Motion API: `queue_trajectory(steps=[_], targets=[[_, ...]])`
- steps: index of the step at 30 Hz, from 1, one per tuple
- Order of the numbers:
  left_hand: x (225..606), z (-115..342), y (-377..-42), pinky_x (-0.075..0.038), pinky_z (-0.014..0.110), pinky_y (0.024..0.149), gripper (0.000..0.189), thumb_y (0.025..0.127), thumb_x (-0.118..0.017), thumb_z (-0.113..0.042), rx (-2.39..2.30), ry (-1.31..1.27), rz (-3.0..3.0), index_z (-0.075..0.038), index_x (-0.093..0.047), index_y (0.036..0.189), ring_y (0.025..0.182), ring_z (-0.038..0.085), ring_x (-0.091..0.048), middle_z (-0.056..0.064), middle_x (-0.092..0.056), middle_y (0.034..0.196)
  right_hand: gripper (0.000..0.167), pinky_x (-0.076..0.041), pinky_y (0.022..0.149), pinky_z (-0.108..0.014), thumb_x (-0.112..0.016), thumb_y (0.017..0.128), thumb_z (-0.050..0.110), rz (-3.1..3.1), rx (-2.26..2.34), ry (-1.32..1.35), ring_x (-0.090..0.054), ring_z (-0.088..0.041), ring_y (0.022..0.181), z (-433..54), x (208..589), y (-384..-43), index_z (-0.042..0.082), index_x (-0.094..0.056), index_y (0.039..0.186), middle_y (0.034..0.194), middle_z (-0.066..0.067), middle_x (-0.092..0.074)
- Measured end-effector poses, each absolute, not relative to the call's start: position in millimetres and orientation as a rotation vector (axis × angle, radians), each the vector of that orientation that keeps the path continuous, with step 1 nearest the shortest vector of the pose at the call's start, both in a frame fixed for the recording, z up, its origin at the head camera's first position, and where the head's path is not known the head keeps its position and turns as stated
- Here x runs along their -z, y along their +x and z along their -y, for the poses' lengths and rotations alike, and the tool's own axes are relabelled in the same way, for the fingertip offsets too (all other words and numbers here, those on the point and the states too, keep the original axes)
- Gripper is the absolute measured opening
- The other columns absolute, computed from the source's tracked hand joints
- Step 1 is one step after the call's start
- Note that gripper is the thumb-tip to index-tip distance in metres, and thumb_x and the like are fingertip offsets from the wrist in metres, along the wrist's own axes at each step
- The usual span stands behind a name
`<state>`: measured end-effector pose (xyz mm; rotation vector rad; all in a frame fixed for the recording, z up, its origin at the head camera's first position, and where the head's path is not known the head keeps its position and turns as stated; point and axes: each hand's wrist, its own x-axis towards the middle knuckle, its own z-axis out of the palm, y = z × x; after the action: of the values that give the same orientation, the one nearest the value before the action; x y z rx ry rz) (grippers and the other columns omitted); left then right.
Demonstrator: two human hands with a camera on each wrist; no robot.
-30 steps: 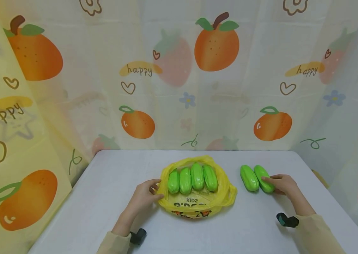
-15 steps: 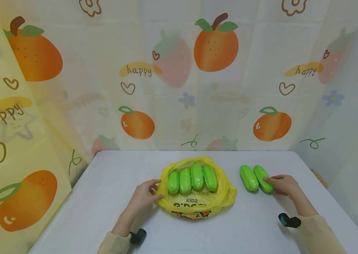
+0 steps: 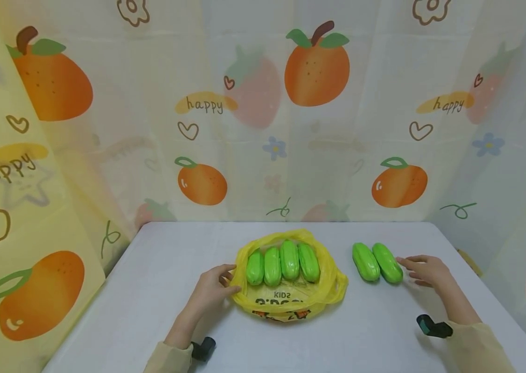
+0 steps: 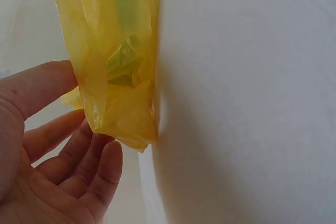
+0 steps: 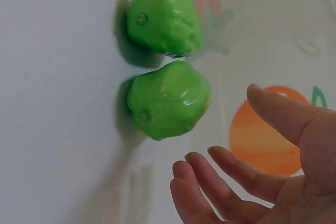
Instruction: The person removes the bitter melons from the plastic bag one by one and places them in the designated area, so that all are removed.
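head view, glossy green fruits, loose left hand touching bag, right hand wide

The head view looks forward and down from the person's side of the table, far enough back to take in the left grip, the right grip and the printed curtain behind. The left wrist view is close and rolled sideways (the table stands upright at its right), sharing the yellow bag with the head view. The right wrist view, also sideways, faces the curtain, sharing two green vegetables with the head view.
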<state>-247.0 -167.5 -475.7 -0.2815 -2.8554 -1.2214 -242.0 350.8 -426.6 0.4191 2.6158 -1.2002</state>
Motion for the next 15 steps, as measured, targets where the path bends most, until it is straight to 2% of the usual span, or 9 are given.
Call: queue_trajectory(steps=[9, 15], targets=[[476.4, 167.4, -246.8, -0.046, 0.029, 0.068, 0.055, 0.074, -0.081, -0.02, 1.231, -0.278, 2.853, -0.009, -0.061, 0.124, 0.08, 0.015, -0.056, 0.0, -0.064, 0.09, 0.087, -0.054, 0.084, -0.037, -0.052, 0.088, 0.06, -2.712, 1.181, 0.375, -0.053, -0.042, 0.115, -340.9, 412.4, -234.2, -0.011, -0.037, 0.136, 0.135, -0.037, -0.04], [476.5, 168.1, -247.7, -0.046, 0.029, 0.068, 0.055, 0.074, -0.081, -0.021, 1.223, -0.283, 2.853, -0.009, -0.061, 0.124, 0.08, 0.015, -0.056, -0.001, -0.064, 0.089, 0.081, -0.053, 0.085, -0.039, -0.051, 0.09, 0.057, -2.768, 1.142, 0.318, -0.053, -0.043, 0.114, -326.6, 403.4, -231.3, -0.009, -0.04, 0.135, 0.134, -0.036, -0.043]])
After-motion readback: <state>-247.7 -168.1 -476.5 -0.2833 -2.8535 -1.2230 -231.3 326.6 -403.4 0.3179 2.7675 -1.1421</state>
